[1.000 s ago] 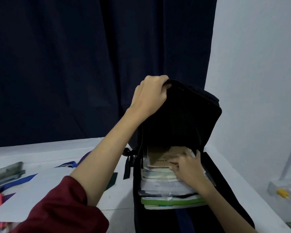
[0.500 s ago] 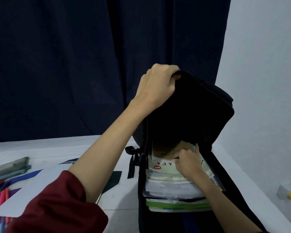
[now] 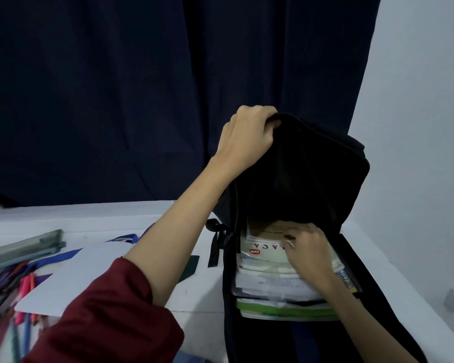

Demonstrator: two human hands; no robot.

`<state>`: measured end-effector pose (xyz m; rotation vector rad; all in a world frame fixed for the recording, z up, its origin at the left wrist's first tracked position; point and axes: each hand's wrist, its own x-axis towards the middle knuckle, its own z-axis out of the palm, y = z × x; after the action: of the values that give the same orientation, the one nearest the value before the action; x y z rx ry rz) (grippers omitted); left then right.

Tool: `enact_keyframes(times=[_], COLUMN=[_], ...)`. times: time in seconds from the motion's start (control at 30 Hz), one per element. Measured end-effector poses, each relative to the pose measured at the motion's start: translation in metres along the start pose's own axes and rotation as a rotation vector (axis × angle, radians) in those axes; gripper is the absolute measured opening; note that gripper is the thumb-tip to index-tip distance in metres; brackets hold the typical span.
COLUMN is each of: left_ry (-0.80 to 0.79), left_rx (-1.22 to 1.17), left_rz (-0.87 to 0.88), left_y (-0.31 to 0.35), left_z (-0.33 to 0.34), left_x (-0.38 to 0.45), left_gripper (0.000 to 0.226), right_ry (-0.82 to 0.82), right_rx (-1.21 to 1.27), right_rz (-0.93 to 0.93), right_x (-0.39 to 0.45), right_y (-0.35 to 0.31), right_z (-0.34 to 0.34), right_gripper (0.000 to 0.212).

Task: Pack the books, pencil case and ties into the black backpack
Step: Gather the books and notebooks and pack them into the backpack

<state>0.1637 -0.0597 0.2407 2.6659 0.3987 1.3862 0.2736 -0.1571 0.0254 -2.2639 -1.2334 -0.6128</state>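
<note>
left hand (image 3: 248,141) gripping backpack (image 3: 323,179) rim, right hand (image 3: 309,254) apparently pressing books (image 3: 270,284)

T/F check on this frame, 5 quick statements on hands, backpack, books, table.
1. The left hand grips the raised flap of the black fabric backpack. True.
2. The right hand rests idle on the white table. False: it lies on the stack of books inside the backpack.
3. The backpack is zipped closed. False: it is open.
4. Coloured pens lie on the table's left. True.
5. A green-edged book tops the stack. False: it is near the bottom.
</note>
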Motion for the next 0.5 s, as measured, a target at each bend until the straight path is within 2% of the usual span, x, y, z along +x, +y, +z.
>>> enact_keyframes(times=[0.03, 0.13, 0.2, 0.27, 0.33, 0.4, 0.43, 0.5], left_ry=[-0.008, -0.085, -0.187, -0.359, -0.609, -0.842, -0.895, -0.842], left_rx=[-0.009, -0.058, -0.118, -0.145, -0.261, -0.380, -0.387, -0.322], left_rz=[-0.040, -0.216, -0.353, -0.449, -0.561, -0.721, -0.780, -0.874], left_y=[-0.005, -0.032, -0.057, -0.082, -0.105, -0.130, -0.146, -0.182], left_z=[0.000, 0.002, 0.000, -0.008, -0.024, -0.047, -0.058, -0.081], left_x=[-0.004, -0.021, -0.041, -0.068, -0.102, -0.137, -0.154, -0.188], left_gripper=[0.021, 0.021, 0.023, 0.027, 0.018, 0.028, 0.030, 0.026], right_ry=[0.095, 0.395, 0.490, 0.499, 0.481, 0.421, 0.374, 0.258], right_rx=[0.047, 0.234, 0.342, 0.442, 0.488, 0.516, 0.536, 0.563], right_rz=[-0.030, -0.081, -0.142, -0.172, -0.200, -0.238, -0.248, -0.259], right_x=[-0.003, -0.005, -0.003, 0.000, 0.001, 0.000, -0.002, -0.006], right_y=[-0.003, -0.028, -0.054, -0.081, -0.109, -0.138, -0.153, -0.186], right_z=[-0.003, -0.029, -0.045, -0.052, -0.049, -0.037, -0.029, -0.010], right_gripper=[0.011, 0.023, 0.023, 0.022, 0.023, 0.023, 0.023, 0.022])
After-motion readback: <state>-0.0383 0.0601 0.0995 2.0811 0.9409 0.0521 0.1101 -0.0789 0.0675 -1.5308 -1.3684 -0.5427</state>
